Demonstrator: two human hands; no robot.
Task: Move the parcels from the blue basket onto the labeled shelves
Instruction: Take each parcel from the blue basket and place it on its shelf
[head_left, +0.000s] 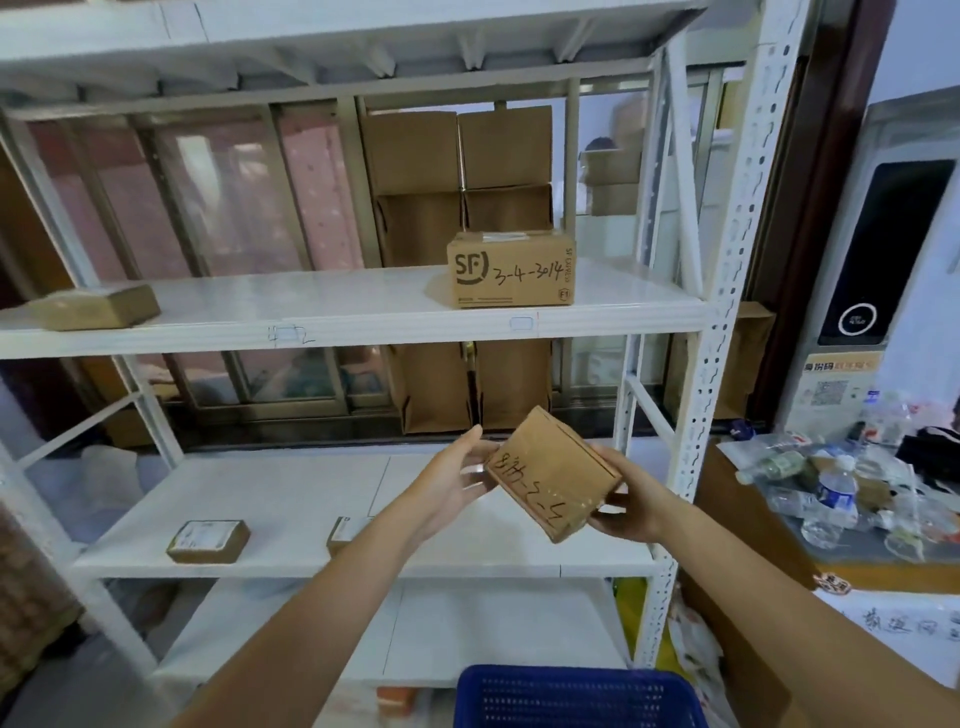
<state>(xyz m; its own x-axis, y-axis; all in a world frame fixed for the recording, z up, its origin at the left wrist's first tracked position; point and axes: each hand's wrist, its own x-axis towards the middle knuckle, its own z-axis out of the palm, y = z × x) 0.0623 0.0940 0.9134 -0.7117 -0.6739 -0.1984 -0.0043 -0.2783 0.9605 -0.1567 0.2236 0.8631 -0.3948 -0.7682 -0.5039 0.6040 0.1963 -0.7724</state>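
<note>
I hold a small brown cardboard parcel with handwritten numbers, tilted in the air in front of the white shelf rack. My right hand grips its lower right end, fingers curled under it. My left hand touches its left side with fingers fairly straight. The blue basket sits at the bottom edge, below my arms. On the upper shelf stand an SF box marked 3-4-3014 and a flat brown parcel. The middle shelf carries a small labelled parcel and another parcel partly hidden by my left arm.
A perforated white upright bounds the rack on the right. Beyond it a brown counter holds plastic water bottles and clutter. Cardboard boxes stand behind the rack against the window. A white machine with a dark screen stands at the far right.
</note>
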